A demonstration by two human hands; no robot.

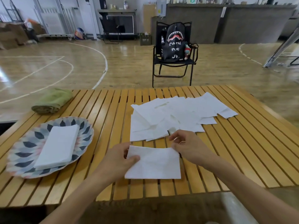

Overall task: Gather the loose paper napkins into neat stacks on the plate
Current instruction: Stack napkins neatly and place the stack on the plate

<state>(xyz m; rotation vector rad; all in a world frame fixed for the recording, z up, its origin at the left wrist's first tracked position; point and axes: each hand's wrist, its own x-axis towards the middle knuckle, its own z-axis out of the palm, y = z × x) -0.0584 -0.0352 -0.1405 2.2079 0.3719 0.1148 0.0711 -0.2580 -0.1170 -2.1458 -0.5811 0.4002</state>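
Two bare forearms enter from the bottom edge of the view, each ending in a bare hand: the left hand (116,160) and the right hand (188,147). No sleeve, cuff, glove, watch, bracelet or ring shows anywhere on either arm, from the frame edge to the fingertips. The fingers are slender with short, unpainted nails, as far as the wide-angle view lets them be made out; nothing else of the person is in view.
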